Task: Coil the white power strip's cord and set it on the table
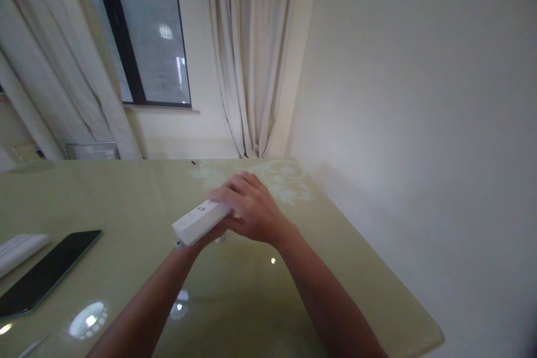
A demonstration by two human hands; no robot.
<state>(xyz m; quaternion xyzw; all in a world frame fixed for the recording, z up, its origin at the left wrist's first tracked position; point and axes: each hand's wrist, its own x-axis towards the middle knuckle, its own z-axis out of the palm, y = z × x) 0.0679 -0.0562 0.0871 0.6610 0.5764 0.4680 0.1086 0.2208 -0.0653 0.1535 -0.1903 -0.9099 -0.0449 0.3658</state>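
A white power strip (203, 221) with socket slots on its upper face is held tilted above the table, its near end pointing left and down. My right hand (254, 210) is closed around the far end, fingers bent over the top. My left hand (216, 230) is under and behind the strip, largely covered by it and by my right hand, so its fingers are hidden. A small pale piece (221, 238) shows just below the hands; I cannot make out what it is.
The glossy greenish table (138, 201) reflects ceiling lights. At left lie a black phone or tablet (46, 274) and a white object (20, 249). A tiny dark item (193, 163) sits near the far edge. A wall (398, 151) borders the right side; curtains (251, 56) hang behind.
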